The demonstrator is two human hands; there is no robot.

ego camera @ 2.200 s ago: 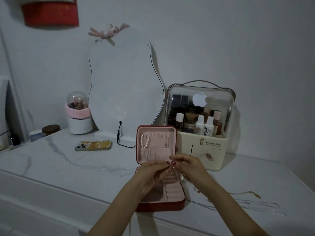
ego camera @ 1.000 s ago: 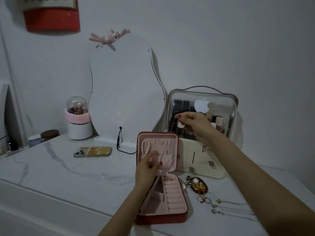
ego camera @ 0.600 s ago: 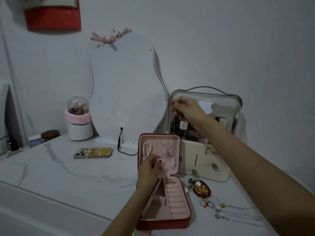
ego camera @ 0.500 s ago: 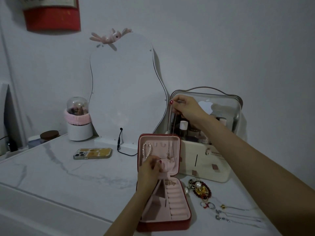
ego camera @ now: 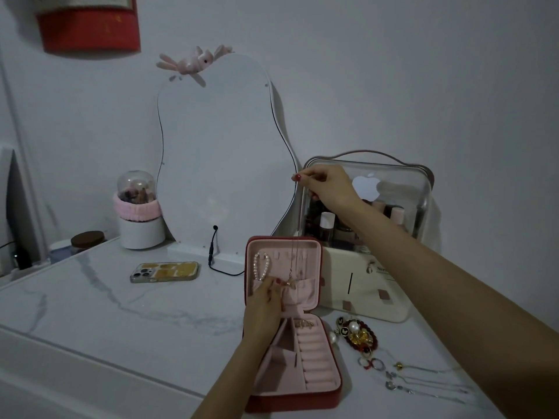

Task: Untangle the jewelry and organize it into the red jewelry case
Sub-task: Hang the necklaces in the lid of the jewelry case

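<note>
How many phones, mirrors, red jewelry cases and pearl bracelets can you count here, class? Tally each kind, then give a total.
Phone: 1
Mirror: 1
Red jewelry case: 1
Pearl bracelet: 1
Total: 4

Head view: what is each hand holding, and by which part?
Right hand pinches the thin chain necklace at its top end; left hand pinches its small gold pendant at the red jewelry case lid pocket.

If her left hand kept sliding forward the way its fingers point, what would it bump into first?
Most likely the pink pocket inside the red jewelry case's upright lid. The left hand is already at it, by the necklace pendant hanging from the right hand. Depth is hard to judge.
</note>
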